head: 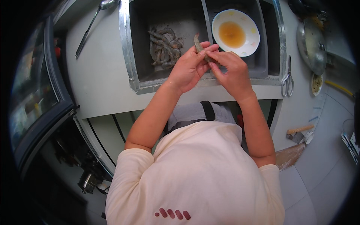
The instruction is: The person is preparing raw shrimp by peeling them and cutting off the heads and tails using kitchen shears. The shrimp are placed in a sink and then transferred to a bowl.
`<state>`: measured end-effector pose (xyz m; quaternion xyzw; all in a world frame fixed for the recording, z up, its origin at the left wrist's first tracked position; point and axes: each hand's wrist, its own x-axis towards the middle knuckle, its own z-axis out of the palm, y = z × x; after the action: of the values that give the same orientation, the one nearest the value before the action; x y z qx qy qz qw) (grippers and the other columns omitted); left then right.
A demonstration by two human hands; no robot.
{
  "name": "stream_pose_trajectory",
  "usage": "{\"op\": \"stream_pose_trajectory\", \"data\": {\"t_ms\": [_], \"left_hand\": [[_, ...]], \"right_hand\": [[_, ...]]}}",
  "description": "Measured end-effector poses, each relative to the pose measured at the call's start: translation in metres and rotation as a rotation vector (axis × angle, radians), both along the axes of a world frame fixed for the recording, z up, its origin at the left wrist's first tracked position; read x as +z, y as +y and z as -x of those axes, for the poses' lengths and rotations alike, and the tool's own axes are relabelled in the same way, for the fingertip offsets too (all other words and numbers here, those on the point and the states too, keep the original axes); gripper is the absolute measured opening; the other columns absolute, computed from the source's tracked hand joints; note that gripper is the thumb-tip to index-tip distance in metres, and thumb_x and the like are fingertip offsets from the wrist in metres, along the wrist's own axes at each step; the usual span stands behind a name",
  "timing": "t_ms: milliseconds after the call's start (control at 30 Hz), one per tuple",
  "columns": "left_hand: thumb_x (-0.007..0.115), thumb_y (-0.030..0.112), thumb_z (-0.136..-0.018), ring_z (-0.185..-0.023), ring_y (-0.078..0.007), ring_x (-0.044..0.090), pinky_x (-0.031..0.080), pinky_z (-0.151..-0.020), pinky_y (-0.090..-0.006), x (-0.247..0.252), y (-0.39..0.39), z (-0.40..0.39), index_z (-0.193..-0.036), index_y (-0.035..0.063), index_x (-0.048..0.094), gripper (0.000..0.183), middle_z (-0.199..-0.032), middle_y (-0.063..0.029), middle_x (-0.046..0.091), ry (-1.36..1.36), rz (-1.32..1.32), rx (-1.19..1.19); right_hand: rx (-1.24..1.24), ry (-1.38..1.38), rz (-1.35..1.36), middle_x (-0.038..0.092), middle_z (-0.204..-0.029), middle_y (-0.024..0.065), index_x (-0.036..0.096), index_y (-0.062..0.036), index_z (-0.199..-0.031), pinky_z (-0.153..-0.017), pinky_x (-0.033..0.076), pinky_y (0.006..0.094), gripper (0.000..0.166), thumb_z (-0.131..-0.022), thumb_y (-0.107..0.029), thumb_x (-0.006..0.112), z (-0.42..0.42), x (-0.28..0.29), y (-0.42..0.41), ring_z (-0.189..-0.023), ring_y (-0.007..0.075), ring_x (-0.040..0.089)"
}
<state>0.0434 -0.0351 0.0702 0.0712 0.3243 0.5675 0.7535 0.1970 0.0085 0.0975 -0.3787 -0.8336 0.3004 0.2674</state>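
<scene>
A grey raw shrimp (199, 47) is held between both hands over the divider of a two-basin sink (206, 19). My left hand (189, 64) grips its middle, with the tail pointing up and away. My right hand (230, 67) pinches the near end with thumb and fingers; that end is partly hidden by the fingers. A pile of raw shrimp (166, 49) lies in the left basin. In the right basin stands a white bowl (253, 36) holding an orange-brown liquid (232, 34), just beyond my right hand.
A metal spoon with a dark handle (90, 26) lies on the counter at the left. Scissors (288, 83) lie right of the sink, near a domed metal lid (312, 46) and a small dish of food (317, 84). A wooden-handled tool (300, 129) rests farther down the right side.
</scene>
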Motion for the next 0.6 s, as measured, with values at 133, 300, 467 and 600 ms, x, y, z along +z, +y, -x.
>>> {"op": "stream_pose_trajectory", "data": {"t_ms": [133,300,467,600], "left_hand": [[0.043,0.012,-0.099,-0.123,-0.0235,0.049,0.044,-0.102,-0.0363,-0.001,-0.005,0.018,-0.136,-0.0029,0.033,0.041,-0.139,-0.0202,0.043,-0.07,-0.027,-0.072],[0.044,0.009,-0.097,-0.121,-0.0225,0.051,0.044,-0.102,-0.0353,0.002,-0.008,0.028,-0.136,-0.0034,0.034,0.042,-0.139,-0.0201,0.043,-0.069,-0.049,-0.136],[0.041,0.005,-0.095,-0.119,-0.0214,0.052,0.044,-0.102,-0.0346,0.001,-0.012,0.033,-0.137,-0.0035,0.033,0.043,-0.137,-0.0187,0.045,-0.058,-0.035,-0.179],[0.039,0.003,-0.094,-0.118,-0.02,0.053,0.044,-0.101,-0.0334,0.008,-0.014,0.035,-0.138,-0.0034,0.032,0.045,-0.137,-0.017,0.045,0.016,-0.002,-0.199]], "right_hand": [[0.031,-0.013,-0.01,0.068,-0.093,0.0092,0.066,-0.0067,-0.103,-0.073,0.051,0.0354,0.03,-0.073,-0.002,0.068,0.006,0.006,-0.003,-0.082,0.0266,0.063],[0.022,-0.053,-0.134,0.066,-0.087,0.0099,0.066,-0.006,-0.103,-0.071,0.052,0.035,0.031,-0.073,-0.002,0.068,0.02,0.011,-0.01,-0.078,0.0268,0.063],[-0.025,-0.02,-0.107,0.065,-0.082,0.0106,0.066,-0.0047,-0.1,-0.065,0.052,0.033,0.027,-0.073,-0.002,0.068,0.025,0.005,-0.016,-0.071,0.0253,0.062],[-0.133,0.065,0.111,0.064,-0.081,0.0105,0.066,-0.0029,-0.097,-0.061,0.051,0.0294,0.022,-0.075,-0.002,0.068,0.03,0.005,-0.025,-0.067,0.0205,0.061]]}}
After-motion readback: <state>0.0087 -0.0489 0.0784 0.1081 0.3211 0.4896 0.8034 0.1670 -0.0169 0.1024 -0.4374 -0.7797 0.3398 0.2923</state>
